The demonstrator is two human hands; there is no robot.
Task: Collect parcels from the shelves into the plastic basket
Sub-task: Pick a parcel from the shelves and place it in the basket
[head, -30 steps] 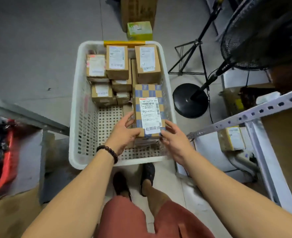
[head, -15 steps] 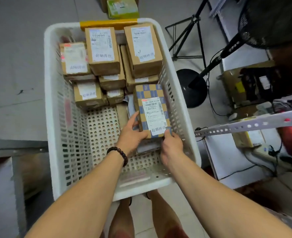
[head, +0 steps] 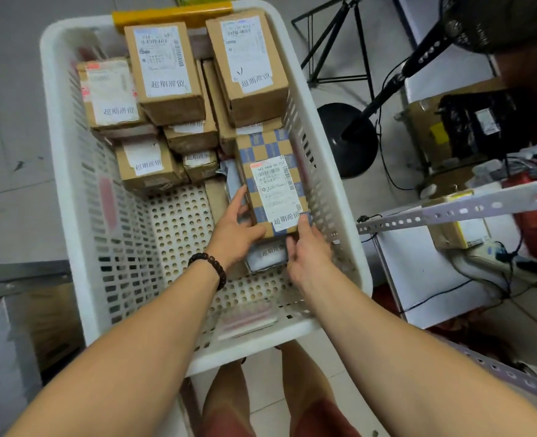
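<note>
1. Now both my hands are down inside the white plastic basket [head: 52,121], on its right side, and both are on the checkered parcel [head: 273,181].
2. My left hand [head: 235,230] grips the parcel's left edge, with the fingers laid along its side and the thumb bent round the near corner.
3. A dark bead bracelet [head: 208,266] sits on that wrist.
4. My right hand [head: 308,253] holds the parcel's near end. Its fingertips are on the corner beside the white label and the thumb is curled in at the edge.
5. Blue and tan squares cover the checkered parcel. It lies label up along the basket's right wall.
6. Its near end rests over a grey mailer bag [head: 265,255], and its far end meets the brown boxes [head: 166,74].
7. Those brown boxes are stacked across the far half of the basket, each with a white label. Two larger ones lie on top by the far wall.
8. Nearer me on the left, the perforated floor [head: 178,222] of the basket shows.
9. A yellow strip [head: 172,14] runs along the far rim.
10. Outside the basket to the right, a round black fan base [head: 347,140] stands on the floor, with a black tripod [head: 333,42] beyond it.
11. Further right, a perforated metal shelf rail [head: 450,212] crosses the view, with a small boxed parcel [head: 459,231] just beneath it.
</note>
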